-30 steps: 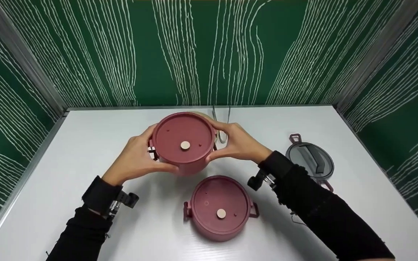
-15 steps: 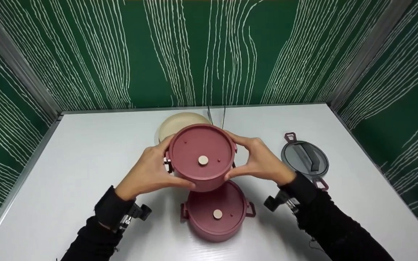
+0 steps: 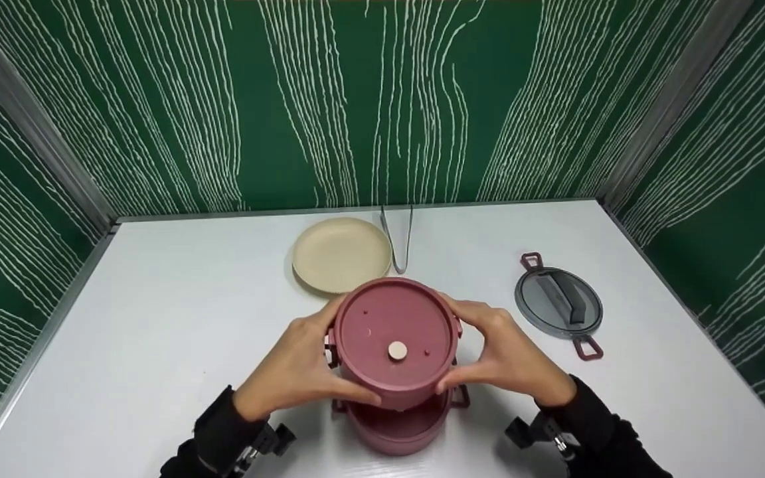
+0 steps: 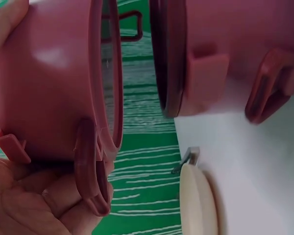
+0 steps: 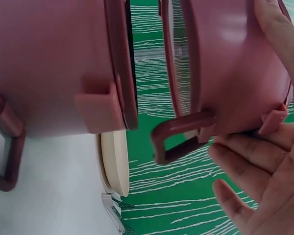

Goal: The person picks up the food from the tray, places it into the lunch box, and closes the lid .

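I hold a dark red round container point(image 3: 392, 338) with both hands, bottom side up toward my head camera. My left hand point(image 3: 296, 372) grips its left side and my right hand point(image 3: 505, 358) grips its right side. It hangs just above a second dark red container point(image 3: 396, 428) that stands on the white table point(image 3: 157, 318). The wrist views show a narrow gap between the held container point(image 4: 54, 88) and the lower container point(image 4: 220, 54). From the right wrist the held container point(image 5: 235, 68) and lower one point(image 5: 49, 63) sit close, rims apart.
A beige plate point(image 3: 341, 254) lies behind the containers, with metal tongs point(image 3: 399, 239) beside it. A grey lid point(image 3: 558, 302) with red clips rests at the right. Green patterned walls close off the table's back and sides.
Both hands carried the red container from the back of the table toward me and lowered it over the second container. The beige plate is now uncovered.
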The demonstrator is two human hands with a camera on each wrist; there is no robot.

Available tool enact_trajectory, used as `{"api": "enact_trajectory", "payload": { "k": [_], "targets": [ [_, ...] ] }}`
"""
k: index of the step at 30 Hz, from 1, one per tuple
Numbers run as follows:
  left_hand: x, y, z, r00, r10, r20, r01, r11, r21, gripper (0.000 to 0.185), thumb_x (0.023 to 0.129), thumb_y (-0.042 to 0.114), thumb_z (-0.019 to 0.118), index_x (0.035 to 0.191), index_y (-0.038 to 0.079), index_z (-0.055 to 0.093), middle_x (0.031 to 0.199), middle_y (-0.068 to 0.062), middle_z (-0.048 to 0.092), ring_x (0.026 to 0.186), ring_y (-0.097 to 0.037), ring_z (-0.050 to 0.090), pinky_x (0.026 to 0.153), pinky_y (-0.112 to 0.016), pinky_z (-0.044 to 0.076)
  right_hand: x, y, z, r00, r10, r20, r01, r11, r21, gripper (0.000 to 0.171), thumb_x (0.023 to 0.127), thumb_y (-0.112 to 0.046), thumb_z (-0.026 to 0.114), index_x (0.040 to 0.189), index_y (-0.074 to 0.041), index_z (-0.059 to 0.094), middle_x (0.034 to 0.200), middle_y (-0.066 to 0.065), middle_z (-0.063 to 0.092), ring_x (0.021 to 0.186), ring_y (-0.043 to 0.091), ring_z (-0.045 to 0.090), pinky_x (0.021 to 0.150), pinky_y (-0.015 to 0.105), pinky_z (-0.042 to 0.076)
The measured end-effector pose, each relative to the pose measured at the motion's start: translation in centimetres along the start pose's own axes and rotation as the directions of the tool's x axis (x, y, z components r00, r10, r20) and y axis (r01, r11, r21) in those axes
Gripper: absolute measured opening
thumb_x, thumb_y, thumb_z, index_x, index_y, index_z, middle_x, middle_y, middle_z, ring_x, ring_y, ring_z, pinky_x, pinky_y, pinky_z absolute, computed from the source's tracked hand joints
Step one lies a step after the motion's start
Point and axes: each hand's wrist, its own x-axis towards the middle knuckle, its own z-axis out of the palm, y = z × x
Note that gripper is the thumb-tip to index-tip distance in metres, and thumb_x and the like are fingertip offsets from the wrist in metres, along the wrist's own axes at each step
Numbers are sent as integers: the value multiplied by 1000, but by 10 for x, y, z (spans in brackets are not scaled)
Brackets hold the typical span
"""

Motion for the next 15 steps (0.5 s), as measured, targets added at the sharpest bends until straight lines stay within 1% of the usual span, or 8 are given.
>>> {"api": "enact_trajectory", "payload": {
  "k": [3,7,9,12,15],
  "targets": [
    [-4,0,6,1000,4,6,-4,1000,-21,125,55,55,99,160,25,36,147,11,57,134,-13,55,115,-49,42,-4,-2,-1,1000,10,10,-10,1000,-22,114,57,-49,97,155,-17,49,146,-5,61,131,22,61,115,47,43],
    [-7,1,11,1000,1,9,0,999,-41,123,57,54,99,159,25,38,146,12,58,134,-13,55,114,-46,44,-9,-6,-4,999,37,16,-36,998,-49,113,58,-58,93,154,-19,51,148,-7,59,133,25,59,118,59,33],
    [-8,2,13,1000,-1,15,1,999,-47,122,57,54,99,159,24,38,146,12,58,134,-12,56,113,-45,45,-11,-7,-5,998,57,15,-56,997,-50,112,57,-60,93,153,-19,52,147,-8,59,134,28,58,118,61,32],
    [-10,2,15,1000,-9,29,11,999,-46,121,57,54,99,158,24,39,145,12,59,133,-11,57,112,-43,47,-14,-8,-6,997,79,15,-77,995,-63,111,55,-59,94,151,-21,55,144,-10,62,136,35,55,116,62,34],
    [-11,2,15,999,-24,38,25,999,-24,121,56,56,98,157,23,40,143,12,61,131,-11,58,112,-43,47,-16,-9,-5,996,90,22,-88,992,-90,109,53,-58,96,148,-20,58,141,-9,64,136,40,54,114,63,37]
  ]
}}
